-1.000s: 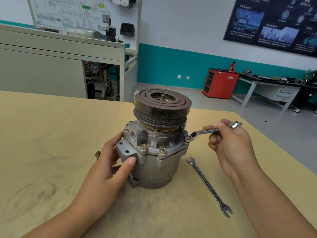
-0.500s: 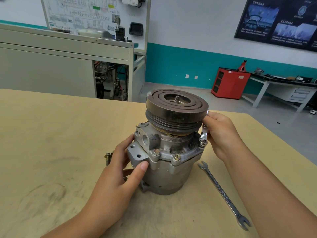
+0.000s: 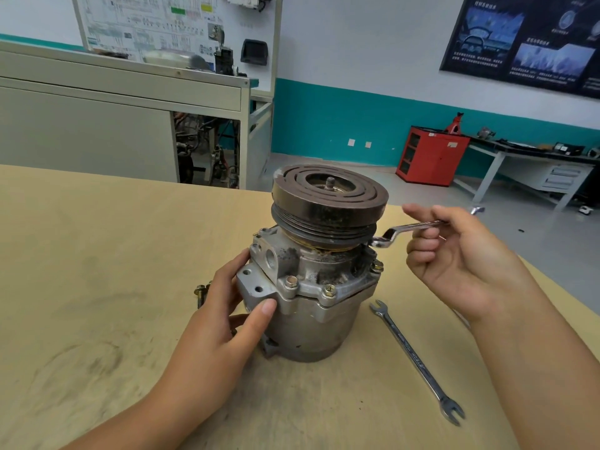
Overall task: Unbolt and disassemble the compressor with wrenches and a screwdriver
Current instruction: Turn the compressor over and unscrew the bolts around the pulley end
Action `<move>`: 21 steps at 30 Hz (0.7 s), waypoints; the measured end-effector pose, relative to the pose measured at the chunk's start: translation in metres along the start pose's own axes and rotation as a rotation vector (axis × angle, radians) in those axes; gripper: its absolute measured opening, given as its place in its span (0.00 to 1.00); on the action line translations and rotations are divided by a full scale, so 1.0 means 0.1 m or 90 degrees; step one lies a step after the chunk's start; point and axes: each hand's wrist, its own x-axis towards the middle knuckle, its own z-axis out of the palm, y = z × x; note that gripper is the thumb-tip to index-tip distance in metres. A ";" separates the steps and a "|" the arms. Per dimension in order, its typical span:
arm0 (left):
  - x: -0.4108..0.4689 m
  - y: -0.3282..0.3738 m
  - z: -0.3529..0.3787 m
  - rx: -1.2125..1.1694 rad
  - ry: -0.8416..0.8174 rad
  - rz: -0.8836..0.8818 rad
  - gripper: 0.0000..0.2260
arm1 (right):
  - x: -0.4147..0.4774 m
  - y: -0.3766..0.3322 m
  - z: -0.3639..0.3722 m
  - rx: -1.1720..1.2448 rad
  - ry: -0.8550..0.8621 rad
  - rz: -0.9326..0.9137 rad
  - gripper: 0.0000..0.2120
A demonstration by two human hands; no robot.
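On the wide table (image 3: 97, 287) the compressor (image 3: 311, 303) stood upright in the middle of the frame. My left hand (image 3: 227, 319) gripped it from the left side, the thumb pressed on the front and the other fingers curved behind. My right hand (image 3: 461, 264), at centre right, held the wrench (image 3: 406, 230) in curled fingers, the index finger stretched out. The wrench lay almost level, its ring end pointing left, just above the flange bolt (image 3: 376, 266). I judged it was not yet seated, so it had to go down.
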 end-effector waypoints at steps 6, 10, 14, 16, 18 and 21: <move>0.00 0.03 0.00 0.004 0.001 -0.002 0.26 | -0.51 0.16 -0.10 -0.110 -0.065 -0.235 0.06; 0.00 0.04 -0.01 0.006 0.000 -0.001 0.25 | -0.74 0.42 -0.12 -0.445 0.077 -0.546 0.05; 0.00 0.06 -0.01 0.011 -0.002 -0.005 0.26 | -0.80 0.59 -0.11 -0.733 0.097 -0.839 0.10; 0.00 0.06 -0.01 0.011 0.000 -0.006 0.26 | -0.82 0.62 -0.11 -0.787 0.089 -0.900 0.10; -0.01 0.07 -0.01 0.012 0.002 -0.007 0.26 | -0.83 0.63 -0.10 -0.825 0.103 -0.909 0.11; -0.01 0.08 0.00 0.018 0.004 -0.009 0.26 | -0.84 0.63 -0.08 -0.873 0.106 -0.872 0.11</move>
